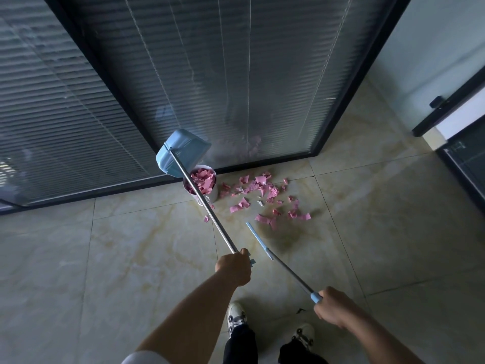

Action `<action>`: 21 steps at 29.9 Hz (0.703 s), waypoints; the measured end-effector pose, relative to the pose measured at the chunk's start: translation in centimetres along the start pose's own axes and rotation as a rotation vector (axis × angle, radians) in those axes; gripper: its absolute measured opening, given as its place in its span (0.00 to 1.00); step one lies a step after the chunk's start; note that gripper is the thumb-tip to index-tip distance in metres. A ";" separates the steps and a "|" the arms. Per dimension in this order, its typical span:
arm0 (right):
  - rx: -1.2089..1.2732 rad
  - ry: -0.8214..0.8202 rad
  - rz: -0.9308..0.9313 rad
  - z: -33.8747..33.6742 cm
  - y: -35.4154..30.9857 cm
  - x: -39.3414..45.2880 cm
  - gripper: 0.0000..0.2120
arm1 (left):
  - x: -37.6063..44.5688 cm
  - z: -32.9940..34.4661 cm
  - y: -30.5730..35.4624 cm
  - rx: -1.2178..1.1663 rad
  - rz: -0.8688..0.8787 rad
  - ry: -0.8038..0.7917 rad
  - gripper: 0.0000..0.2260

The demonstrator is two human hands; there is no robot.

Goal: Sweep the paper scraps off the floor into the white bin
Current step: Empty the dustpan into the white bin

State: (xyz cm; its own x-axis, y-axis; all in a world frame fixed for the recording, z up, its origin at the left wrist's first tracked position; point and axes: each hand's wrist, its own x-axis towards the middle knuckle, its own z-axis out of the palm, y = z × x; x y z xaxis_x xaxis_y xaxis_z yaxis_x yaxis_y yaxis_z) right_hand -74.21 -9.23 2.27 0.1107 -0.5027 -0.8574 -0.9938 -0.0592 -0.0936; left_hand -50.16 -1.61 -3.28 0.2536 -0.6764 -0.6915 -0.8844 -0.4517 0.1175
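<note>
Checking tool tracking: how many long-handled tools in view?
2. The dustpan, tipped above the white bin, its pole gripped by the left hand; the broom handle, gripped by the right hand, its head not visible.

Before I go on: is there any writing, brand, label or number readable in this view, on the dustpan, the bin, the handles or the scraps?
None can be read.
Blue dustpan: no label shows, only ribbed plastic.
White bin: no print on the wall that shows.
Pink paper scraps: too small to tell whether they bear print.
Both handles, in the left hand and right hand: bare, no markings.
</note>
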 end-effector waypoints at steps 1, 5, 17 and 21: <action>-0.001 0.001 0.003 0.1 0.0 0.0 0.12 | -0.1 0.0 -0.1 -0.002 0.009 -0.006 0.22; -0.001 0.012 0.014 0.4 -0.3 -0.2 0.16 | -0.5 0.0 0.1 -0.015 0.035 0.004 0.20; 0.068 -0.052 -0.046 -0.7 -3.4 -1.6 0.16 | -1.4 -0.7 -0.8 -0.679 -0.131 0.242 0.19; 0.103 -0.099 -0.112 -1.6 -5.8 -1.6 0.05 | -1.9 -0.9 -3.5 -0.933 -0.285 0.275 0.16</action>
State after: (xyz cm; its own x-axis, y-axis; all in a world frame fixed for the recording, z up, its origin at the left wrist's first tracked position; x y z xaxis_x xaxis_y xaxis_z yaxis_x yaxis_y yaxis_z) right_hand -68.66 -9.43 5.00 0.2247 -0.4101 -0.8839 -0.9711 -0.0190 -0.2380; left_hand -47.21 0.76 -1.71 0.5928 -0.5298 -0.6066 -0.1474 -0.8119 0.5649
